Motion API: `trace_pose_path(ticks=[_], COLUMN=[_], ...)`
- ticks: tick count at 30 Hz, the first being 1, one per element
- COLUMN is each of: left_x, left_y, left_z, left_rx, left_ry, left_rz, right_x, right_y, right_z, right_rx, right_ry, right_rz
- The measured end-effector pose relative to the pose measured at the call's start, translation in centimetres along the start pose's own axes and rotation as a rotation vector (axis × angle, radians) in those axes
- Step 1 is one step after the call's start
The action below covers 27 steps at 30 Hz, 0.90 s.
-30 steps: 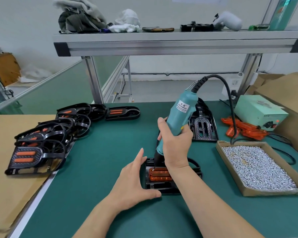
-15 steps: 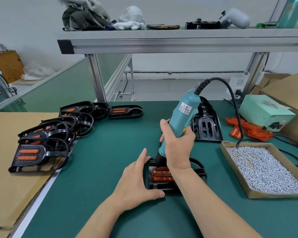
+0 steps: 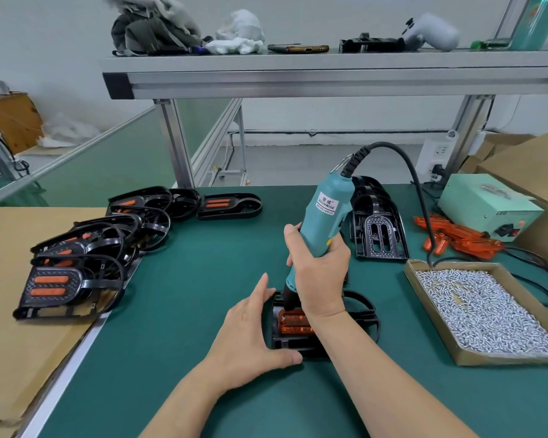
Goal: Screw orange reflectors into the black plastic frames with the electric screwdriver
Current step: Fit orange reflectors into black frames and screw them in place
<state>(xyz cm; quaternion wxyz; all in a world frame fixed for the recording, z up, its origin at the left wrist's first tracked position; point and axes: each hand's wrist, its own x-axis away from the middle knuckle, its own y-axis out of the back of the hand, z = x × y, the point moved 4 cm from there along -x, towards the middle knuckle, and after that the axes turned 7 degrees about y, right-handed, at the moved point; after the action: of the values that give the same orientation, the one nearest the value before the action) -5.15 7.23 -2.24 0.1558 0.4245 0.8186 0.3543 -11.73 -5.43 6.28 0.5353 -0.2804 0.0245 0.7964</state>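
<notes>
Teal electric screwdriver (image 3: 325, 213) stands slightly tilted, tip down at the left end of the orange reflector (image 3: 293, 322), which sits in the black frame (image 3: 361, 311) on the green mat (image 3: 203, 279). Gripping its lower barrel, the right hand (image 3: 317, 273) has fingers fully wrapped. Spread open, the left hand (image 3: 250, 336) braces the frame's near left corner with straight fingers and thumb.

Two readable markings
The electric screwdriver (image 3: 317, 230) carries a white label (image 3: 327, 203) reading KEENWISE; the pale green box (image 3: 487, 205) far right shows LED.
</notes>
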Motion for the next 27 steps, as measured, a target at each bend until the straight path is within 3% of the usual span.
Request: trace_pose_path(ticks=[20,27], left_x=[0.0,0.0], left_y=[-0.1,-0.3], left_z=[0.8,0.8], left_rx=[0.010,-0.001], left_ry=[0.007,0.001], left_rz=[-0.016,-0.028], right_x=[0.6,-3.5], right_y=[0.8,4.9], right_z=[0.1,2.0], right_rx=[-0.060,-0.101], right_ry=[-0.053,-0.082], right_rz=[0.050,-0.099])
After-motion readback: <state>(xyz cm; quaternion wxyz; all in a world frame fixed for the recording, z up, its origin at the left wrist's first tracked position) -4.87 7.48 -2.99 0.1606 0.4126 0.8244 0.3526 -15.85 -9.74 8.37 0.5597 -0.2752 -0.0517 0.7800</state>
